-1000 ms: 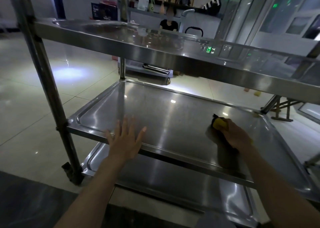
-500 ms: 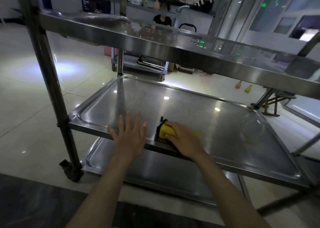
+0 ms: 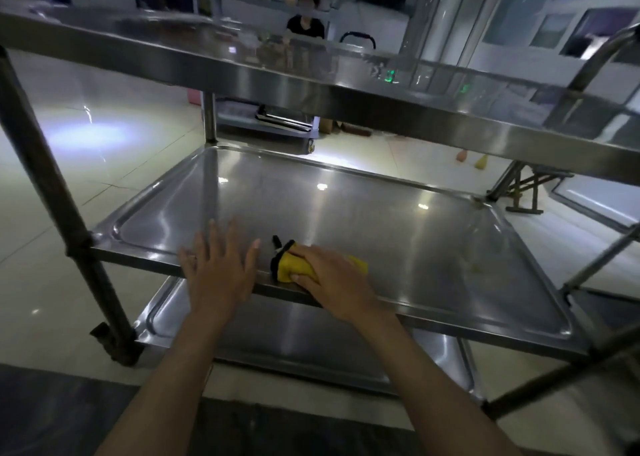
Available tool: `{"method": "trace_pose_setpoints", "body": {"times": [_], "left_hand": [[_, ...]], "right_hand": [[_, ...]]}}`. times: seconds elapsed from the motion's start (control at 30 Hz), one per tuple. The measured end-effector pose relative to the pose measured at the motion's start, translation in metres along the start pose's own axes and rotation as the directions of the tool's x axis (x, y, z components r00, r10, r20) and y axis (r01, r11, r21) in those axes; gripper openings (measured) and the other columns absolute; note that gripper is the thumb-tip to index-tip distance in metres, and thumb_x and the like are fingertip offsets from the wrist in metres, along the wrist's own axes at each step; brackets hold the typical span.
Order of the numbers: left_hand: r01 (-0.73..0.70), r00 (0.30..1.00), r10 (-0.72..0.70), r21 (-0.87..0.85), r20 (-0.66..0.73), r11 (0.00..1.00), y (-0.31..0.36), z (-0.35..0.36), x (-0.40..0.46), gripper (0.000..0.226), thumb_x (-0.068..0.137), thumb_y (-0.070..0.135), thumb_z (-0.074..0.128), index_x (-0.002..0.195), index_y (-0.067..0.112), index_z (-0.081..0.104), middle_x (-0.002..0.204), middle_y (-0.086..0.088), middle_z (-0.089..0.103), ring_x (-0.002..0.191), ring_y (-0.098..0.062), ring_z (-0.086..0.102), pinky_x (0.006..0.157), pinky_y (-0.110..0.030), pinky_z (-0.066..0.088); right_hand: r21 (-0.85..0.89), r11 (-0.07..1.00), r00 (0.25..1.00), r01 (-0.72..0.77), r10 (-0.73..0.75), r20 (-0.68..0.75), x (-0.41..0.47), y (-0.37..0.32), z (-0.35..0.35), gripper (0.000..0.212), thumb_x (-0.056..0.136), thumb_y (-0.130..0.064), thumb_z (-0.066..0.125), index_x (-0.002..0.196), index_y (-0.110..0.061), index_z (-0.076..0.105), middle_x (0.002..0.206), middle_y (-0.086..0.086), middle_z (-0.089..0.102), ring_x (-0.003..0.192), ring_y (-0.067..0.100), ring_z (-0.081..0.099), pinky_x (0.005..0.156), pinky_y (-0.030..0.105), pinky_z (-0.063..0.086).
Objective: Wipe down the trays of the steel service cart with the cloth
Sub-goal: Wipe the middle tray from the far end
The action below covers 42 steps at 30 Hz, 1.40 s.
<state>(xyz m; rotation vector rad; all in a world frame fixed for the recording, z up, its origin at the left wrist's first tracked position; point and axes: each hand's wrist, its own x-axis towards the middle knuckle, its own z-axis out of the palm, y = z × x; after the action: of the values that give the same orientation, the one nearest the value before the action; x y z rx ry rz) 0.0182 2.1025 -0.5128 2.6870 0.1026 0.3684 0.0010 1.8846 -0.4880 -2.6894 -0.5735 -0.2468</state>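
Two bare forearms are seen from the lower edge of the view, each ending in a bare hand. No sleeve, cuff, glove, watch or band is worn on either arm as far as the wrists and forearms are shown. The left hand (image 3: pixel 219 275) is seen from the back, with five fingers and short, plain nails; a pale nail is caught by the light on the thumb. The right hand (image 3: pixel 334 282) is also seen from the back, with knuckles and tendons faintly marked. No ring can be made out on either hand, though the picture is soft. Nothing more of the person's clothing is shown.
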Motion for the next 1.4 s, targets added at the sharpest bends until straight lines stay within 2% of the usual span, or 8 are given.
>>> {"method": "trace_pose_setpoints", "body": {"times": [0.2, 0.33, 0.47, 0.73, 1.07, 1.2, 1.33, 1.4], "left_hand": [[0.093, 0.992, -0.101, 0.1, 0.08, 0.991, 0.021, -0.01, -0.001, 0.074, 0.102, 0.064, 0.016, 0.164, 0.024, 0.002, 0.171, -0.014, 0.003, 0.158, -0.032, 0.002, 0.123, -0.064, 0.0], [-0.096, 0.995, 0.096, 0.007, -0.003, 0.995, 0.113, 0.014, -0.015, 0.066, 0.107, 0.051, 0.024, 0.164, 0.021, 0.011, 0.169, -0.016, 0.014, 0.157, -0.034, 0.011, 0.124, -0.06, 0.009], [-0.242, 0.966, 0.239, 0.018, 0.095, 0.97, 0.173, 0.04, -0.027, 0.068, 0.1, 0.05, 0.005, 0.164, 0.027, 0.01, 0.172, -0.009, 0.003, 0.158, -0.032, -0.004, 0.126, -0.059, 0.007], [-0.234, 0.972, 0.227, 0.136, 0.064, 0.963, 0.166, 0.054, -0.037, 0.083, 0.092, 0.053, -0.015, 0.163, 0.024, 0.018, 0.17, -0.012, 0.013, 0.158, -0.035, 0.003, 0.124, -0.063, 0.011], [-0.207, 0.977, 0.198, 0.122, 0.082, 0.971, 0.179, 0.062, -0.016, 0.066, 0.102, 0.052, 0.01, 0.162, 0.028, 0.021, 0.171, -0.011, 0.007, 0.156, -0.04, -0.001, 0.121, -0.069, 0.009], [-0.254, 0.967, 0.254, 0.062, 0.004, 0.965, 0.203, 0.055, -0.018, 0.069, 0.102, 0.055, 0.013, 0.159, 0.022, 0.032, 0.166, -0.013, 0.027, 0.156, -0.036, 0.015, 0.124, -0.062, 0.015], [-0.274, 0.961, 0.266, 0.138, 0.068, 0.952, 0.191, 0.073, -0.014, 0.087, 0.089, 0.057, -0.012, 0.163, 0.023, 0.019, 0.17, -0.011, 0.014, 0.157, -0.037, 0.004, 0.124, -0.063, 0.014], [-0.264, 0.964, 0.254, 0.144, 0.079, 0.954, 0.19, 0.077, -0.012, 0.081, 0.092, 0.057, -0.006, 0.162, 0.026, 0.019, 0.17, -0.01, 0.013, 0.157, -0.036, 0.004, 0.124, -0.063, 0.013]], "right_hand": [[-0.025, 0.996, 0.996, -0.083, 0.082, -0.022, -0.048, 0.054, -0.027, 0.054, 0.1, -0.054, 0.05, 0.15, -0.039, 0.038, 0.143, -0.006, 0.056, 0.123, 0.019, 0.055, 0.101, 0.036, 0.043], [-0.022, 0.996, 0.996, -0.087, 0.086, -0.035, -0.069, 0.07, -0.042, 0.052, 0.101, -0.05, 0.051, 0.149, -0.035, 0.041, 0.137, -0.005, 0.059, 0.117, 0.02, 0.057, 0.095, 0.037, 0.045], [-0.047, 0.996, 0.996, -0.075, 0.073, -0.049, -0.09, 0.088, -0.057, 0.053, 0.103, -0.05, 0.049, 0.152, -0.034, 0.039, 0.136, -0.004, 0.062, 0.113, 0.021, 0.06, 0.093, 0.04, 0.049], [-0.114, 0.961, 0.964, -0.251, 0.238, -0.122, -0.164, 0.17, -0.103, 0.05, 0.1, -0.054, 0.053, 0.147, -0.037, 0.045, 0.136, -0.004, 0.063, 0.115, 0.023, 0.061, 0.095, 0.041, 0.05], [-0.177, 0.733, 0.744, -0.657, 0.592, -0.308, -0.188, 0.249, -0.141, 0.045, 0.106, -0.054, 0.033, 0.14, -0.028, 0.047, 0.126, 0.006, 0.065, 0.108, 0.032, 0.064, 0.093, 0.045, 0.049], [-0.152, 0.79, 0.796, -0.593, 0.548, -0.256, -0.16, 0.245, -0.13, 0.042, 0.102, -0.055, 0.035, 0.134, -0.032, 0.048, 0.128, 0.003, 0.064, 0.107, 0.029, 0.063, 0.092, 0.047, 0.052], [-0.163, 0.904, 0.916, -0.395, 0.374, -0.146, -0.121, 0.214, -0.113, 0.05, 0.103, -0.052, 0.044, 0.149, -0.031, 0.042, 0.142, 0.001, 0.057, 0.123, 0.029, 0.056, 0.102, 0.042, 0.042], [-0.19, 0.95, 0.963, -0.248, 0.222, -0.15, -0.105, 0.196, -0.102, 0.051, 0.103, -0.051, 0.047, 0.149, -0.028, 0.044, 0.14, 0.001, 0.059, 0.121, 0.027, 0.057, 0.102, 0.039, 0.04]]}}
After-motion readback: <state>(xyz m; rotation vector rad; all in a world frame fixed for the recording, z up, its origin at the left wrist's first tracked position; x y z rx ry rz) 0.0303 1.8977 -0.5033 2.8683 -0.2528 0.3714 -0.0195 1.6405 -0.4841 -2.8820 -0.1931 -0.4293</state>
